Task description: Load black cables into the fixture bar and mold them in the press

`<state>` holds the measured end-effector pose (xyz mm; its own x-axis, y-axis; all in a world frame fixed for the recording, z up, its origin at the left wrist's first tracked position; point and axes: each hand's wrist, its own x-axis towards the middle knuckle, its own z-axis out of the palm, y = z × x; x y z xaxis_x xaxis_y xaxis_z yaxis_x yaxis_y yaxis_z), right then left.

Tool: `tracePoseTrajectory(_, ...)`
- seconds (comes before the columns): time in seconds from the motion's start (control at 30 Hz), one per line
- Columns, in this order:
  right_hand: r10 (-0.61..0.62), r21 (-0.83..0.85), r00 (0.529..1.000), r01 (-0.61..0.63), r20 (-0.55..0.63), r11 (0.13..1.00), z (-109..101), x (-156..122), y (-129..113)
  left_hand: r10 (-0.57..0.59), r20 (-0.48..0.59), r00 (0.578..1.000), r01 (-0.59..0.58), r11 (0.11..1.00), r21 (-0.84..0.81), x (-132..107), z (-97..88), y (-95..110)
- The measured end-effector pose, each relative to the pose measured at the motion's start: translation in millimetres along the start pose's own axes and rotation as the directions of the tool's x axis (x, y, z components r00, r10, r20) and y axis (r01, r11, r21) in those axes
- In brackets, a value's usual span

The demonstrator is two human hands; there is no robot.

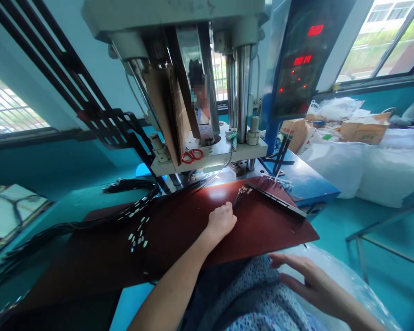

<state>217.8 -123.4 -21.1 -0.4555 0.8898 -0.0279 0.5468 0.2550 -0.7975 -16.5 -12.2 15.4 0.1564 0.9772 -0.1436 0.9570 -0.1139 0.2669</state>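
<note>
My left hand (222, 221) is a closed fist above the middle of the brown board (186, 239). It grips a small bundle of black cables (238, 196), whose pale metallic connector ends point away from me. Beside those ends lies a dark slotted bar (279, 200) along the board's right part. My right hand (301, 271) hangs off the board's front edge near my patterned clothing, fingers apart and holding nothing. More loose connector ends (138, 236) lie on the board's left half, by a long bundle of black cables (100, 223).
Behind the board stands a press machine (210, 151) with steel columns and red-handled scissors (192, 156) on its plate. A control box (298, 69) with red digits is at right. White sacks (341, 165) fill the right background. A metal frame (362, 257) stands right.
</note>
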Motion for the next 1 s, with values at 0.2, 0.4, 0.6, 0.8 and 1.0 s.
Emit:
tracePoseTrajectory(0.2,-0.099,0.827,0.993,0.112,-0.069,0.551,20,79,-33,0.256,0.093,0.962,-0.053,0.509,-0.859,-57,-13.0,-2)
tracePoseTrajectory(0.4,-0.091,0.939,0.993,0.099,-0.072,0.331,31,127,-70,0.154,0.143,0.978,0.114,0.184,-0.976,-93,24.2,-13)
tracePoseTrajectory(0.6,-0.151,0.817,0.949,-0.15,0.277,0.557,37,122,-79,0.145,0.003,0.989,-0.006,0.059,-0.998,-84,12.6,-14)
tracePoseTrajectory(0.8,-0.146,0.631,0.989,0.097,0.027,0.77,-3,138,-82,0.18,0.057,0.982,0.056,0.006,-0.998,-63,14.1,-1)
tracePoseTrajectory(1.0,-0.28,0.015,0.955,0.28,0.099,0.96,6,155,-82,0.06,-0.005,0.998,-0.013,0.127,-0.992,-43,26.6,9)
